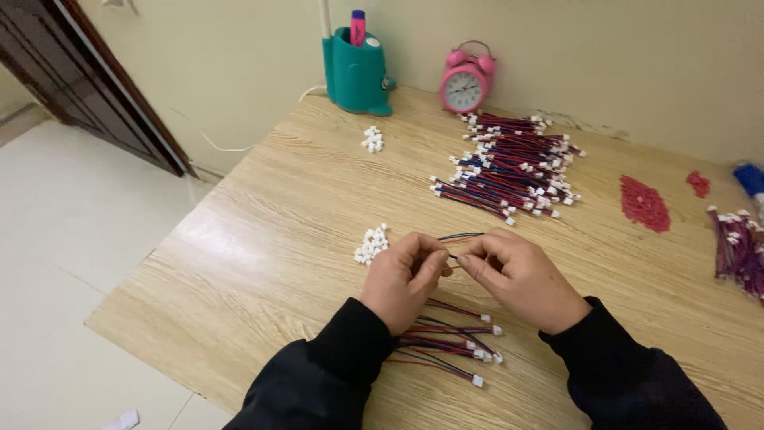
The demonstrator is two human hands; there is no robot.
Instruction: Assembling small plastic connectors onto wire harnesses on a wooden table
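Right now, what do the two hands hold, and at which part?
Both the left hand and right hand pinch one thin wire at its near end; its loop arcs behind the fingertips.

Two bare hands (469,279), long black sleeves (350,350) (loose, soft fabric)

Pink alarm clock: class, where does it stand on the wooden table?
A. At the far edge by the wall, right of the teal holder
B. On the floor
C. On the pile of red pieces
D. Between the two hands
A: the pink alarm clock stands against the wall, right of the teal holder.
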